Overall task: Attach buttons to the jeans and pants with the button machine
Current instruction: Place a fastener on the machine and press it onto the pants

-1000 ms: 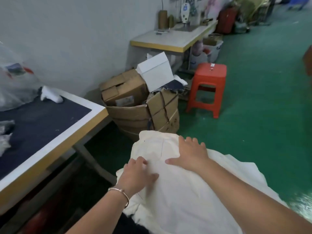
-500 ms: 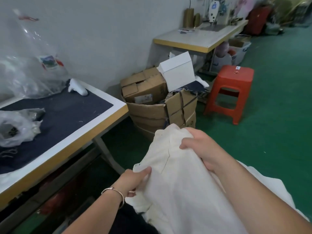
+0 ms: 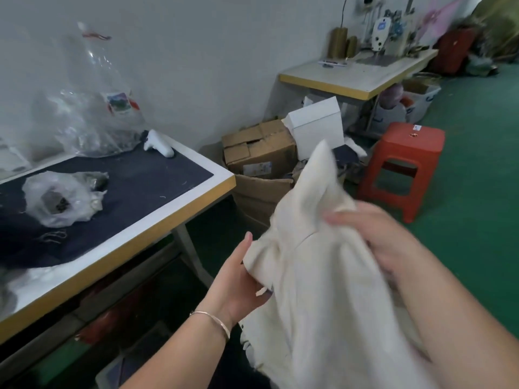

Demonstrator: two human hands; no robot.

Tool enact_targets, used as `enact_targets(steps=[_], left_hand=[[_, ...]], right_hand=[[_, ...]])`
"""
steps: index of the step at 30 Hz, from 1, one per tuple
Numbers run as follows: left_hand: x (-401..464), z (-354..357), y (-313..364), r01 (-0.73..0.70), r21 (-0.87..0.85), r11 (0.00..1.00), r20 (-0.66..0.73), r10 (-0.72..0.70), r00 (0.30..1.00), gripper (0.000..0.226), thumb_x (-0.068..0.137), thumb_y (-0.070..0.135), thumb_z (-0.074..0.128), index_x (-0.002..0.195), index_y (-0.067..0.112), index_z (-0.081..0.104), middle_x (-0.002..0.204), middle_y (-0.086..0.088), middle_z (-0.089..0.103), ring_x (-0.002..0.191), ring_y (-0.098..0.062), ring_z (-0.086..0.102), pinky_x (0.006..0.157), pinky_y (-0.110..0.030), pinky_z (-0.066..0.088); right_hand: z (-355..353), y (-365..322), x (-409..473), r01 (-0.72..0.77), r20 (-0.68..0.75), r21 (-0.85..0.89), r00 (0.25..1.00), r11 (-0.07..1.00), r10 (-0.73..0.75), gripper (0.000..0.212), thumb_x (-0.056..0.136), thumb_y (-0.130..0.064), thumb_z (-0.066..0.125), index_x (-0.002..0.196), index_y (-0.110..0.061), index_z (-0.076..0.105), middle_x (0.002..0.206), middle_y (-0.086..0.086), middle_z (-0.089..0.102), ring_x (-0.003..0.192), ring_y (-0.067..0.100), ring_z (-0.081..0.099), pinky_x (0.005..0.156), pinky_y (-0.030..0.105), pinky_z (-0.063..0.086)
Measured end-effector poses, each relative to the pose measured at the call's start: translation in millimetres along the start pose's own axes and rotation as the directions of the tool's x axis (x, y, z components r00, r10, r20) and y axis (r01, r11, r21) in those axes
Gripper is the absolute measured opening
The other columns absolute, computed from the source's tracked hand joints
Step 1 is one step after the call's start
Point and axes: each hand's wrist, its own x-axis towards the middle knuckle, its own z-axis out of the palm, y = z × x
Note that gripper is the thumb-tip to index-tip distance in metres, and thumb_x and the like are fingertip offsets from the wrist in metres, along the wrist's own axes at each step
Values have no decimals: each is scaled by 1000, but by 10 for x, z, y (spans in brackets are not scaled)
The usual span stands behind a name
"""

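Lifted since a second ago, the cream pants (image 3: 323, 276) hang at five o'clock, left hand (image 3: 238, 282) and right hand (image 3: 373, 237) both gripping; loose folds could slip before reaching the tabletop (image 3: 174, 209).

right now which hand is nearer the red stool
Right. The right hand grips the cream garment on the side facing the red stool, just in front of it on the floor. The left hand holds the garment's opposite edge, toward the table.
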Motion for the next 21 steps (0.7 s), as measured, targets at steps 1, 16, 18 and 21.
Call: enact_targets(steps=[1, 16, 18, 21], left_hand=[[-5, 41, -17, -55, 5, 998, -12, 55, 998, 60, 72, 53, 80, 113, 10, 70, 107, -5, 71, 109, -23, 63, 88, -39, 49], [-1079, 556, 901, -723, 45, 690, 476, 621, 623, 28, 85, 12, 66, 112, 17, 74, 95, 2, 69, 79, -10, 66, 71, -24, 55], [-1252, 510, 1053, -801, 92, 591, 437, 699, 566, 32, 84, 20, 68, 115, 14, 70, 91, 0, 63, 79, -12, 61, 68, -23, 53], [-1433, 316, 1121, -858, 187, 479, 287, 808, 514, 18, 85, 27, 70, 97, 14, 74, 81, -1, 59, 69, -12, 52, 56, -20, 46]], right_hand=[[44, 77, 47, -63, -34, -276, 998, 959, 56, 40, 72, -14, 79, 111, -8, 70, 96, 9, 75, 84, 26, 72, 76, 37, 57], [875, -482, -375, 183, 194, -374, 974, 909, -116, 32, 49, -13, 76, 78, -27, 74, 71, -7, 72, 68, 11, 71, 57, 24, 54], [980, -774, -438, 221, 252, -303, 957, 927, -145, 33, 61, 0, 74, 64, -33, 74, 68, -4, 72, 61, 12, 70, 52, 24, 56], [1232, -1097, -522, 269, 331, -230, 925, 935, -185, 21, 70, 10, 65, 69, -10, 72, 68, 8, 70, 57, 17, 68, 49, 27, 56]])
